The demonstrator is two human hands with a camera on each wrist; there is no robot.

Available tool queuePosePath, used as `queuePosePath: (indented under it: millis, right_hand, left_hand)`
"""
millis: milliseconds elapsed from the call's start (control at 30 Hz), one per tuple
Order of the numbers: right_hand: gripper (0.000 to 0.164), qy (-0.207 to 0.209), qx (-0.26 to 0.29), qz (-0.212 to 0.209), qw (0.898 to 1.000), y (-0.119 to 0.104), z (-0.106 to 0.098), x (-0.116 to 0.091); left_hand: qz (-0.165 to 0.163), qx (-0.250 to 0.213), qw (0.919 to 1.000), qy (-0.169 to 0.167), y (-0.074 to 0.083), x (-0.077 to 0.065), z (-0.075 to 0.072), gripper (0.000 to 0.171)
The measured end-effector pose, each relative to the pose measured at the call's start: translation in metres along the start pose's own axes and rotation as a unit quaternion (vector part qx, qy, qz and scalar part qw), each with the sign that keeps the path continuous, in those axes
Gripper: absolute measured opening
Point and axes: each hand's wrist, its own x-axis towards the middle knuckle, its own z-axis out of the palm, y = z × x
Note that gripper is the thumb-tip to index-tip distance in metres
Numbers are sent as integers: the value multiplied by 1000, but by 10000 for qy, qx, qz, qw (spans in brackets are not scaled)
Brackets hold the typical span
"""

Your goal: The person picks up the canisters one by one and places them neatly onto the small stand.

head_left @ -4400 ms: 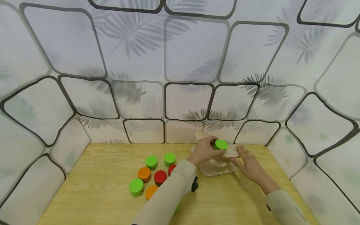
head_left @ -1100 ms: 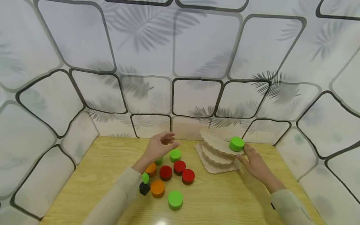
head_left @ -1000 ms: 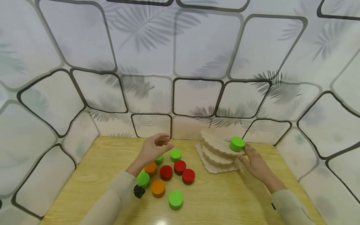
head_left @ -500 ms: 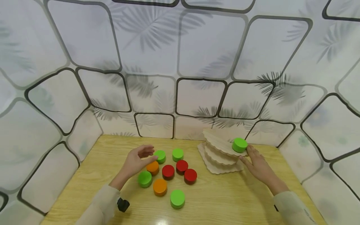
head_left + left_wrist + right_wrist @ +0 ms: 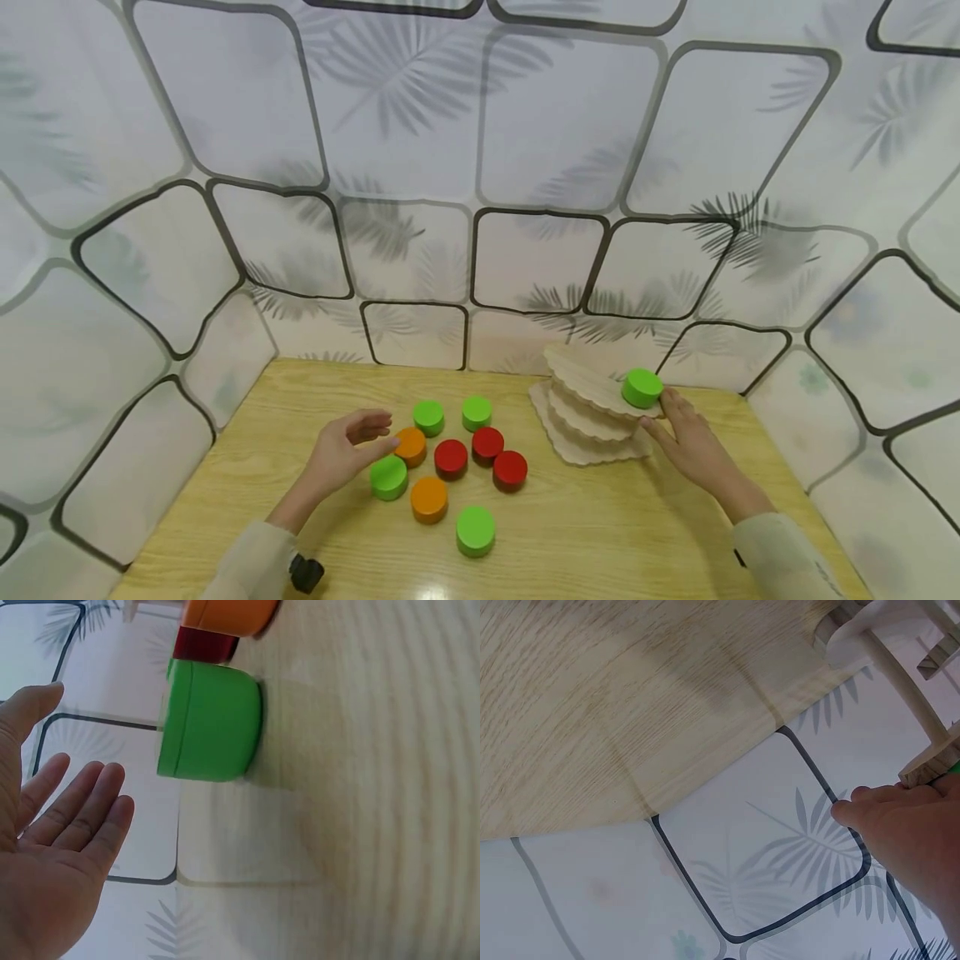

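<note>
A wooden stand of three wavy-edged tiers (image 5: 592, 425) stands at the back right, its top tier (image 5: 581, 383) sloping down to the right. On that tier's low end sits a green cylinder (image 5: 642, 388). My right hand (image 5: 693, 450) touches the low end beside the cylinder, fingers straight and thumb apart. In the right wrist view its fingers lie against the tier's edge (image 5: 934, 759). My left hand (image 5: 337, 454) hovers over the table's left side, relaxed and holding nothing. Nearest to it is another green cylinder (image 5: 210, 720), with a seam near its top.
Several more cylinders stand loosely grouped mid-table: reds (image 5: 451, 460), oranges (image 5: 429, 500) and greens (image 5: 476, 532). The wooden table (image 5: 585, 542) ends at patterned walls (image 5: 405, 250) at the back and both sides.
My left hand has let go of the green cylinder on the top tier and moved left and toward me, past the loose cylinders. My right hand stays at the tier's end.
</note>
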Motion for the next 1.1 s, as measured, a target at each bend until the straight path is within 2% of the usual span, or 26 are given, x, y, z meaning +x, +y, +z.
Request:
queuePosePath:
  millis: [567,900,1100]
  right_hand:
    - [85,-86,104,53,9999,1,1,-1]
    - [84,-59,114,42,9999,0,1,-3]
    - [84,-92,104,55,9999,0,1,-2]
  left_hand:
    - [-316,-142,9993,-104,-21,-28,-2,59]
    - [-507,-162,9985,-123,-25,-33,5,62]
    - [-604,18,9980,-199,-26,-34,7,63]
